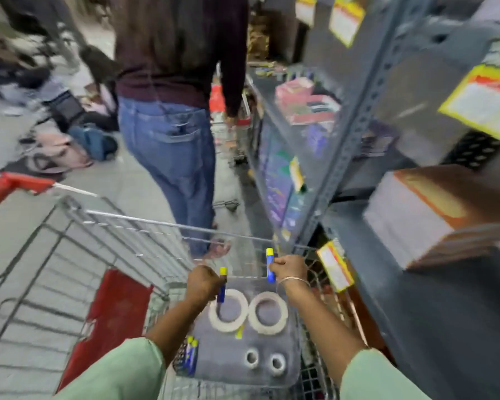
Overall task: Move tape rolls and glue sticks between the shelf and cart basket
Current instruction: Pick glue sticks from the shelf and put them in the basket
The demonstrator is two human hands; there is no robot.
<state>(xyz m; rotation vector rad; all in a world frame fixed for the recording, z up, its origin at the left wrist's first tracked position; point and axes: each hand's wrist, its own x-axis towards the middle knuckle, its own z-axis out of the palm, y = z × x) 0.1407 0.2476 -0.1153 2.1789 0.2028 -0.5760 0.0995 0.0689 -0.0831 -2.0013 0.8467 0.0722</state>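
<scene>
Slippage threatens: left hand pinches one glue stick, right hand another, and either could clip the cart basket far rim.

Even, fairly bright indoor light falls from above, without hard shadows or glare. Motion blur smears the shelf at right and the far floor. Wide-angle distortion bows the edges. The near tape rolls look sharpest.

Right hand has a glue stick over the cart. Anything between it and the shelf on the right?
Yes. The wire side of the cart basket stands between the right hand, with its glue stick, and the shelf. A yellow price tag juts from the shelf edge beside that hand. Above the rim, nothing visible blocks.
</scene>
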